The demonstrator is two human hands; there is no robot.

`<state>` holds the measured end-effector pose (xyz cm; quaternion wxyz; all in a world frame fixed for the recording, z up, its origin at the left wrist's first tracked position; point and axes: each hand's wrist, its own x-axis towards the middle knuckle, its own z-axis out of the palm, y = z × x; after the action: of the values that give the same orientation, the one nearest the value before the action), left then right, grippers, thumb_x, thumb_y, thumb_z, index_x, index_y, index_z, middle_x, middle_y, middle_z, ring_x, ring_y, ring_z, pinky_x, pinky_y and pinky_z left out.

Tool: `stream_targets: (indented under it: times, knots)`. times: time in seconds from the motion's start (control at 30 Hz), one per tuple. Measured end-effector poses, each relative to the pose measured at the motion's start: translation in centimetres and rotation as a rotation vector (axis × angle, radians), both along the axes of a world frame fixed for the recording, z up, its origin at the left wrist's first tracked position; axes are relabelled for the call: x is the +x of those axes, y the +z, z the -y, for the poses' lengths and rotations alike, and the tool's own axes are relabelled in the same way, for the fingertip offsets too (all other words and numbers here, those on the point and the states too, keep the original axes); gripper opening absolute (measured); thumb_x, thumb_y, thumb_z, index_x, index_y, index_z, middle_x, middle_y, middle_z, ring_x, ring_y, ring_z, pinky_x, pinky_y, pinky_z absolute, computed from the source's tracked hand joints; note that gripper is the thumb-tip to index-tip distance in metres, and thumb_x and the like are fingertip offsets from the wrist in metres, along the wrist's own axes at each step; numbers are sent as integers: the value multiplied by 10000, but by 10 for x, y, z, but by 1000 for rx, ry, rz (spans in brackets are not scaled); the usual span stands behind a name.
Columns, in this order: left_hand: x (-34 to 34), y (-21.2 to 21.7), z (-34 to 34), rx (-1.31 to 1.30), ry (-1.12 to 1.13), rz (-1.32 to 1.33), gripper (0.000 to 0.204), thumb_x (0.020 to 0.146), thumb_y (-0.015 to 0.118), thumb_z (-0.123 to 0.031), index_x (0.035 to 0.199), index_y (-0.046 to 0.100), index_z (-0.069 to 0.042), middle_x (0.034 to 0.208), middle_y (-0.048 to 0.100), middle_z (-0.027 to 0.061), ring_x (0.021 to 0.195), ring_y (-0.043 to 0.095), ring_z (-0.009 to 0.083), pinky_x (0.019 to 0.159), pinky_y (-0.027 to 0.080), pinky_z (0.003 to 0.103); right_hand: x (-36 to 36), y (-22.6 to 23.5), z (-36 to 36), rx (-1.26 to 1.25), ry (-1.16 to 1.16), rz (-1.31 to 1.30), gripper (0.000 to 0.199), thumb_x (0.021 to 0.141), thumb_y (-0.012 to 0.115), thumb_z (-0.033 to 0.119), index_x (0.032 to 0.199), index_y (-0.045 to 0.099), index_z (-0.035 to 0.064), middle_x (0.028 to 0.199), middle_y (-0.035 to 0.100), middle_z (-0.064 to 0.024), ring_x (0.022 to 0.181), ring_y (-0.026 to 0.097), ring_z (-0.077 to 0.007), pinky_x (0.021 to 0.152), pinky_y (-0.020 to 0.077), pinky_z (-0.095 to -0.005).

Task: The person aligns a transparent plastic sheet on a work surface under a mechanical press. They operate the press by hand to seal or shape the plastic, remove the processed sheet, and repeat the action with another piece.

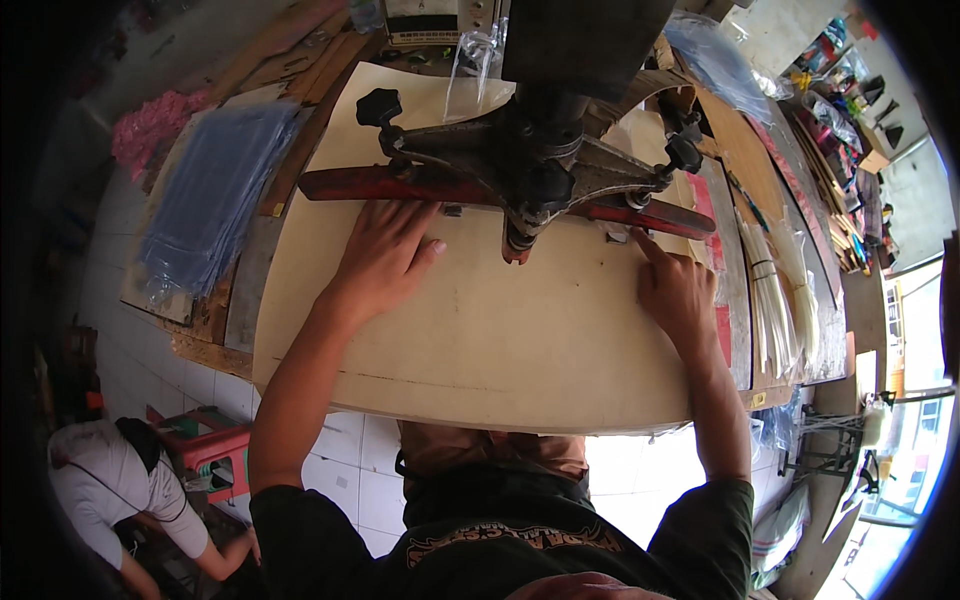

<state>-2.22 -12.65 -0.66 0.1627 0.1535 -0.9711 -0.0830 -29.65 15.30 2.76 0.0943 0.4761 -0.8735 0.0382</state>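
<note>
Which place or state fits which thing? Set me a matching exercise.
1. Long dark-red bar
2. Stack of bluish clear plastic sheets
3. Bundle of long white strips
4. Person's bare right hand

A. Right of the broad cream sheet
B. Index finger extended
C. Partly hidden by the dark metal three-armed frame
D. Left of the cream sheet

Pairs: 1-C; 2-D; 3-A; 4-B

I observe daylight entering through an overexposed opening (922,435) at the right edge. The machine head (560,112) at upper centre registers dark. Fisheye distortion curves straight edges; the corners fall to black.
</note>
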Motion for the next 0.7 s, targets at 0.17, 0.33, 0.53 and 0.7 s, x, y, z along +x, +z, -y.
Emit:
stream_targets:
  times: [0.17,0.33,0.53,0.7]
  knots:
    - [3,0,-2,-19,7,6,560,1037,570,-299,1494,481,13,1476,529,218,1423,411,402,1241,244,539,3,-3,-1,-26,10,-8,528,886,593,167,1398,659,278,756,726,-149,654,715,-367,664,585,-512]
    - [-8,7,-8,-7,38,91,558,1043,565,-288,1524,467,-23,1533,488,222,1454,400,409,1238,267,540,-8,-1,-10,-43,30,12,518,895,597,133,1393,668,254,759,713,-160,717,710,-364,675,568,-507]
    - [4,8,-4,-5,8,67,575,1040,581,-251,1555,434,-40,1595,431,205,1461,406,427,1216,335,484,-30,16,-31,-86,310,323,381,971,624,124,1336,712,191,876,757,-144,732,715,-300,713,568,-414]
    - [7,22,-19,82,90,89,567,1047,577,-281,1538,446,-28,1580,436,225,1446,429,413,1196,373,470,-106,62,-91,-97,97,757,366,902,568,-47,1187,770,64,979,784,-62,783,715,-139,708,619,-314]
